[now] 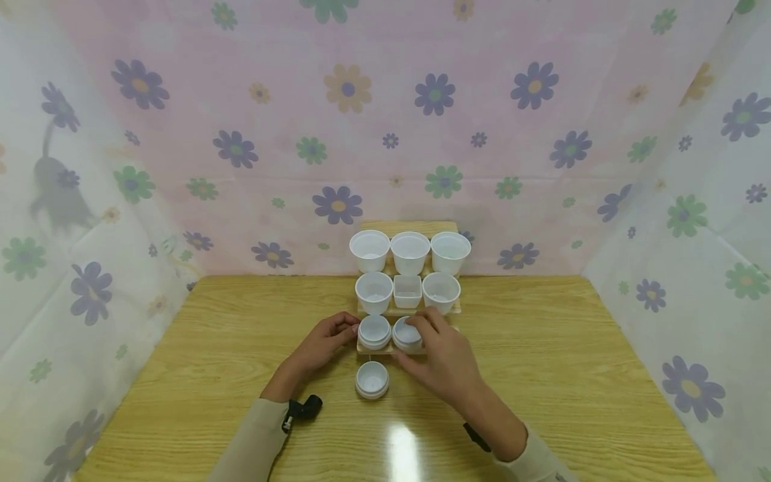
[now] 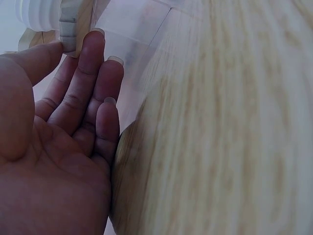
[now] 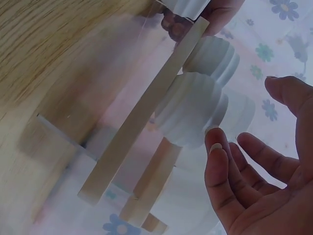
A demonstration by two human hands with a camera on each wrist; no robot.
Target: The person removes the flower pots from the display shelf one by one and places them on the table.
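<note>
Two white ribbed jars, a left jar and a right jar, sit on the lowest step of a tiered wooden stand with clear side panels. My right hand is at the right jar; in the right wrist view the fingertips are by its rim and the thumb stands apart from it. At the step's left end, my left hand pinches the wooden edge between thumb and fingers. Another small white jar stands upright on the table in front.
Three white cups fill the top step. Below them, a square white cup stands between a left round cup and a right round cup. A flowered cloth hangs behind the wood-grain table.
</note>
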